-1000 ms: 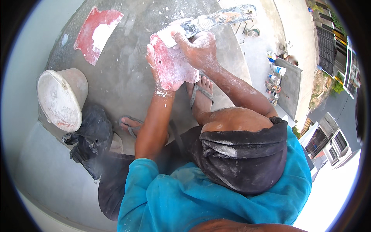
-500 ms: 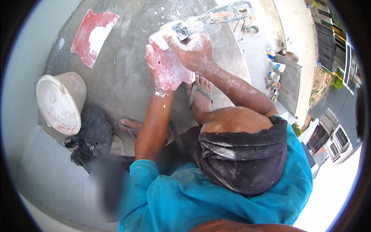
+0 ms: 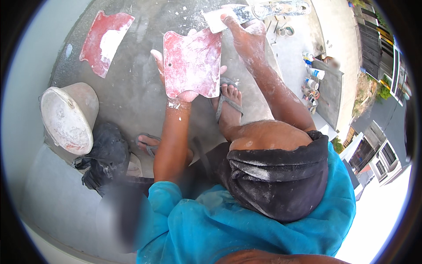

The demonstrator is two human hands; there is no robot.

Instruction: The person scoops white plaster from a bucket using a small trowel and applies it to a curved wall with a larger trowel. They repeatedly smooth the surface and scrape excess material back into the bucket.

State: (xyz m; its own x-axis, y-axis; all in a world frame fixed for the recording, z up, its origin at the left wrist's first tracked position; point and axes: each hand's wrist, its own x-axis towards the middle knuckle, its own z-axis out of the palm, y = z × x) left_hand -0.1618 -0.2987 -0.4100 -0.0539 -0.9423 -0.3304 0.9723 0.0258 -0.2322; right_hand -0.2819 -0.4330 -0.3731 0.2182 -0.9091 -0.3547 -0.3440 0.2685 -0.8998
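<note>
My left hand (image 3: 188, 96) supports a red plastic putty board (image 3: 193, 64) from below, its fingers around the edges and mostly hidden beneath. White putty smears the board's face, and a small hole shows near its left side. My right hand (image 3: 249, 40) grips a putty knife (image 3: 283, 9) just beyond the board's upper right corner. The knife's blade is coated in white putty, and its worn handle points right. Whether the blade touches the board's corner, I cannot tell. A second red board (image 3: 94, 50), with a mound of white putty, lies on the floor at the far left.
A whitish bucket (image 3: 66, 119) stands at the left, beside a black plastic bag (image 3: 107, 152). My sandalled feet rest on the grey floor (image 3: 127, 97) below the board. Several paint cans (image 3: 314, 72) stand farther off at the right, by a grey panel (image 3: 327, 94).
My right hand and the putty knife have moved right, off the board's upper part. The board has turned to show its full face, now with less thick putty at its top.
</note>
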